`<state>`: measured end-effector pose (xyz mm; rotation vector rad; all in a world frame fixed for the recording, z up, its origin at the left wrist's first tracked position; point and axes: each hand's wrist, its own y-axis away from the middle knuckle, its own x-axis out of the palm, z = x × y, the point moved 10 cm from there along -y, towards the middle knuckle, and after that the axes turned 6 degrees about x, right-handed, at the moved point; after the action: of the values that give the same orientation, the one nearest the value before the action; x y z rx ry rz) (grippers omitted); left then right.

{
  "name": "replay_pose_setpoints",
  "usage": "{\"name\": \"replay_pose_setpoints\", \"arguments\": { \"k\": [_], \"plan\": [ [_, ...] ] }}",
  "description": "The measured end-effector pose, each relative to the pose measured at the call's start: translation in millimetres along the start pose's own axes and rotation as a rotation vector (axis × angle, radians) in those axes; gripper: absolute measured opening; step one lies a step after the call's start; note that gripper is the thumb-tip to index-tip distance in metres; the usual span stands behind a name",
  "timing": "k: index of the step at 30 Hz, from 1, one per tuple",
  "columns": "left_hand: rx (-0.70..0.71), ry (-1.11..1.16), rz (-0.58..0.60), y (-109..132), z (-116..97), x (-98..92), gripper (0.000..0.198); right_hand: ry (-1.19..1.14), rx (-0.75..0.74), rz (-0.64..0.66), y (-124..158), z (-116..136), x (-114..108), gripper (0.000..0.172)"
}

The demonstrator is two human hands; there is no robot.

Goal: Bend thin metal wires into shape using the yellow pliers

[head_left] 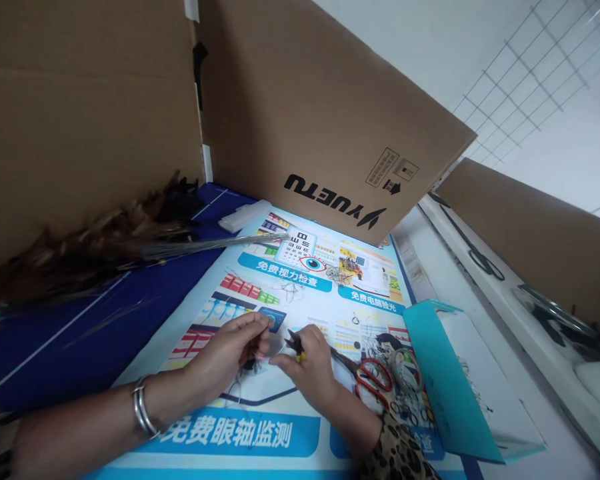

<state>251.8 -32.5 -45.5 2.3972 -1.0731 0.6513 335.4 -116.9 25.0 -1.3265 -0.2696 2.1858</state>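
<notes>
My left hand (pixel 247 339) is closed in a pinch over the printed sheet (pixel 290 373). What sits between its fingertips is too small to name, though a dark bit shows just below them. My right hand (pixel 313 367) grips small pliers (pixel 295 344), their dark jaws pointing up and left toward my left fingers, a short way apart. A bit of yellow handle shows in the right palm. Right of that hand lies a pair of scissors (pixel 375 380) with red handles. A roll of tape (pixel 407 370) rests beside them, among dark rings and small loose pieces.
A turquoise open box (pixel 445 387) with small wire pieces stands at the right. Brown feathers (pixel 95 240) lie along the left, and a bundle of thin wires (pixel 220 244) reaches over the sheet. Cardboard (pixel 300 100) walls the back. Black scissors (pixel 485 263) lie on the right ledge.
</notes>
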Motion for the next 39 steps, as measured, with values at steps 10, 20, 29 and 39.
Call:
{"name": "replay_pose_setpoints", "arguments": {
  "k": [10,20,29,39],
  "plan": [
    [0.035,-0.020,-0.082,3,-4,-4.0,0.020,-0.029,-0.032,-0.036,4,6,-8,0.047],
    [0.075,0.039,-0.171,5,-15,-4.4,0.025,0.055,-0.129,-0.096,9,17,-4,0.041],
    [0.092,-0.099,-0.194,7,-31,1.9,0.034,0.142,-0.068,-0.087,7,4,3,0.040],
    [0.064,0.055,-0.174,6,-11,13.9,0.028,0.129,-0.014,-0.106,4,-3,2,0.046]
  ]
}}
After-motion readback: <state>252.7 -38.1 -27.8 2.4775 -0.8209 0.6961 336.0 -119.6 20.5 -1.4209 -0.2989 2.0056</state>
